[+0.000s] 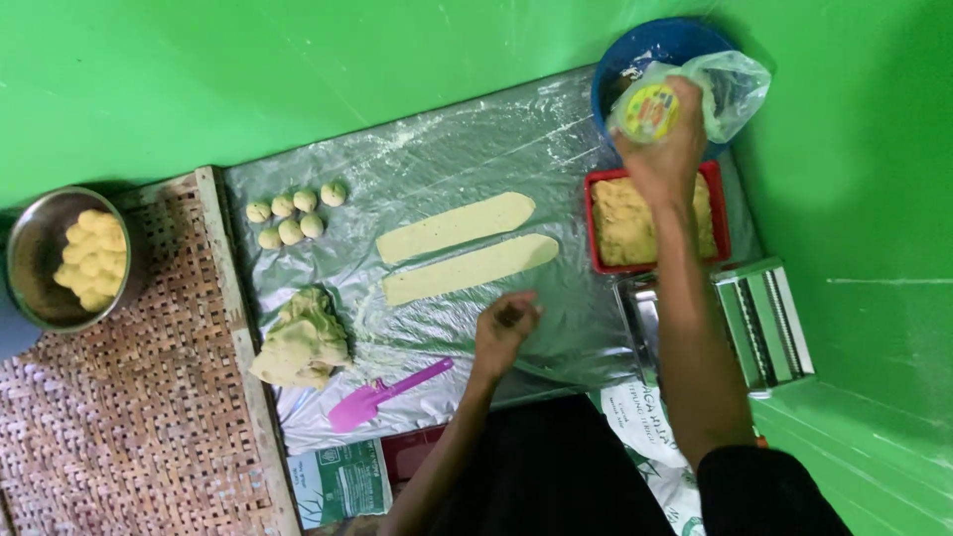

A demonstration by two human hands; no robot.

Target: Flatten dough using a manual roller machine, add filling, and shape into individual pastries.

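Note:
My right hand (663, 149) is raised over the red tray (717, 213) of yellow filling and grips a clear plastic bag (730, 84) with a round yellow label, held by the blue bowl (645, 50). My left hand (504, 326) rests with curled fingers on the plastic-covered work surface (476, 139), just below two long flat dough strips (467, 248). Nothing shows in the left hand. A pink plastic scraper (382, 395) lies to its left.
Several small dough balls (293, 215) and a greenish dough lump (303, 340) sit at the sheet's left. A metal bowl (30, 248) of yellow balls stands on a woven mat (129, 417). A metal pasta roller (764, 323) sits at the right. Green walls surround everything.

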